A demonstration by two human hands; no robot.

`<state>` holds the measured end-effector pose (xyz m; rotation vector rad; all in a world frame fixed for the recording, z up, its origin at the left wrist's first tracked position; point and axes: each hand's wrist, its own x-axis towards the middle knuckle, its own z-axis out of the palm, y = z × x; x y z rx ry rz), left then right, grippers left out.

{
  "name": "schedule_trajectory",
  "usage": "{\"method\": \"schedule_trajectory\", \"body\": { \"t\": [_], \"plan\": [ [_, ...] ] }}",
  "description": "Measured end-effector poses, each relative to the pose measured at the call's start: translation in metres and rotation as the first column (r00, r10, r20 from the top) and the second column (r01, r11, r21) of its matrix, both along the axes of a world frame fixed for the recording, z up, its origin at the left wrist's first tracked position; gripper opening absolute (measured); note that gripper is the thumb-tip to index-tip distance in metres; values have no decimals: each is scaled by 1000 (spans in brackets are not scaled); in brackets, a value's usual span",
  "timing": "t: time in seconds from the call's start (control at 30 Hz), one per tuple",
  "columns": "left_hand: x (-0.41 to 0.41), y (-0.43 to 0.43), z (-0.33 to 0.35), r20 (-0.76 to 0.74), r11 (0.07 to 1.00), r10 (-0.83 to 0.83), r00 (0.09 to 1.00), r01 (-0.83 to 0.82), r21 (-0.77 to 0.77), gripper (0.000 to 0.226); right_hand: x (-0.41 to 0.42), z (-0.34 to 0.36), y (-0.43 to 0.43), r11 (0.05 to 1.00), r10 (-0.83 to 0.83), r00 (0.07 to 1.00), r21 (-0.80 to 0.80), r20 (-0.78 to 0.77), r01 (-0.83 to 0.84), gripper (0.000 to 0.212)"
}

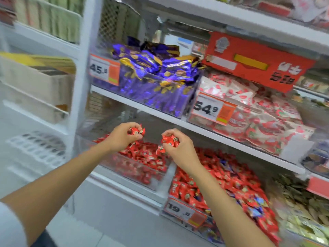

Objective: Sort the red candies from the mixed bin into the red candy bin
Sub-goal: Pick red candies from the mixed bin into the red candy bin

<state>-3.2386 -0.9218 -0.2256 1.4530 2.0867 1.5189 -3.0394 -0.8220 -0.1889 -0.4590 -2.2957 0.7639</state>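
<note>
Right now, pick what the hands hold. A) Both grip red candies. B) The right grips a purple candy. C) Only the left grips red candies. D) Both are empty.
A: the left hand and the right hand each grip a small bunch of red candies.

Bare left forearm (53, 180), bare right forearm (222, 202), white sleeve (8, 227) on left arm, dark garment (42, 239) beneath

Left hand (122, 137): raised, fingers curled round a cluster of red foil-wrapped candies (136, 131).
Right hand (179, 150): near the left, apart, slightly lower, pinching more such candies.
Forearms: bare, extended forward, converging.
</note>
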Motion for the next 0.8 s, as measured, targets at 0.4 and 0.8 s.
{"method": "schedule_trajectory", "body": {
  "t": [0.4, 0.8],
  "plan": [
    [-35, 14, -26, -261, 905, 7, 965, -117, -409, 84, -33, -21, 48, 961, -181, 852, 272, 492, 46, 50],
    [152, 55, 3, -440, 948, -317, 840, 277, -155, 32, 211, -26, 64, 928, -370, 882, 68, 292, 367, 22]
  ]
}}
